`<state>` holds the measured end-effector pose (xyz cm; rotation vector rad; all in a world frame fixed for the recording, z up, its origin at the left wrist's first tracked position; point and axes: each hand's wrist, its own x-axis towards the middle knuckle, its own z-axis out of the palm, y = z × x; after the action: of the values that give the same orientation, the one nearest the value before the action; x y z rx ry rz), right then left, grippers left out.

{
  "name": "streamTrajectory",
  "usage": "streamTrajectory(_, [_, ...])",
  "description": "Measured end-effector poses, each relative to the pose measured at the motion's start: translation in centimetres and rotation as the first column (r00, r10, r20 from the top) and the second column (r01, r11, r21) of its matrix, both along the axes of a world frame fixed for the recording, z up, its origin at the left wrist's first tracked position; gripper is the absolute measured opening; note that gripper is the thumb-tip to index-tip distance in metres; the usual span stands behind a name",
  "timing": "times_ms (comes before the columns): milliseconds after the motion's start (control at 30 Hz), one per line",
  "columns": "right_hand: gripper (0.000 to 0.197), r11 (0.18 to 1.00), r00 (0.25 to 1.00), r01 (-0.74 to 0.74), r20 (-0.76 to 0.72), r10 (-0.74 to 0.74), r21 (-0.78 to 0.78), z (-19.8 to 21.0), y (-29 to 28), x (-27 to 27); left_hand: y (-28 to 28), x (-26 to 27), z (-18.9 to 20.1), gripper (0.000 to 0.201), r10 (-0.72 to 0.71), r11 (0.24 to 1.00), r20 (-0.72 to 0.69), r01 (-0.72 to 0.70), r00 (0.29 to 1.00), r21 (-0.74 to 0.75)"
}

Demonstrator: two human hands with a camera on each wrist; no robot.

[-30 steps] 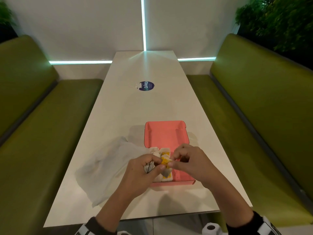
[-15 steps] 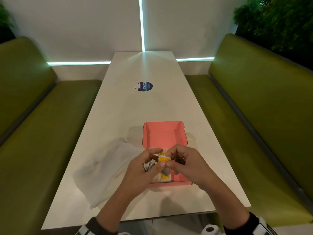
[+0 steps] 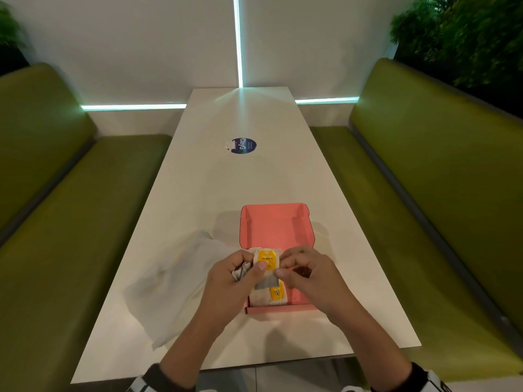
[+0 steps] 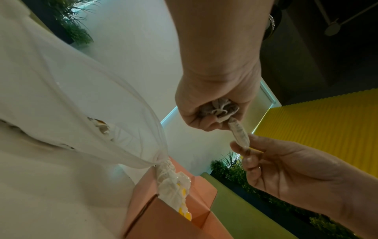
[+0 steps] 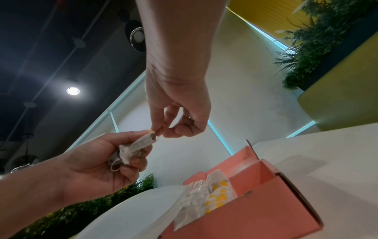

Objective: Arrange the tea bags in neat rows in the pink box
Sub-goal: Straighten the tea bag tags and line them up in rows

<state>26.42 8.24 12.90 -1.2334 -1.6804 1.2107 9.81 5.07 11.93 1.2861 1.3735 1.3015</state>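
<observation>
Papery tea bag (image 3: 267,259) pinched between both hands, perhaps creased

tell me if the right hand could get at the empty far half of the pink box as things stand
Probably yes, once freed: the right hand pinches a tea bag that the left hand also holds, directly above the pink box, whose open far half has nothing over it.

Dim, greenish indoor light — cyan LED strips (image 3: 239,41) glow along the wall seams and glare off the glossy white table (image 3: 243,176). A round ceiling lamp (image 5: 73,90) flares against the dark ceiling in the right wrist view. Soft shadows pool around the pink box (image 3: 276,227). Wide-angle bending stretches every edge — both wrist views smear with motion blur.
</observation>
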Motion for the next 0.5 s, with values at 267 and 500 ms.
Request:
streamTrajectory(267, [0.023,0.982,0.985,-0.170,-0.027,0.168,-0.080,2.2,-0.2,0.8,-0.3,-0.3,0.0,0.013,0.131,0.985,-0.202,-0.104,0.971,0.139])
streamTrajectory(500, [0.008,0.992,0.948,-0.088,0.314,0.055,0.090,1.2,-0.1,-0.2,-0.7,0.5,0.2,0.017,0.192,0.904,-0.241,-0.075,0.951,0.422])
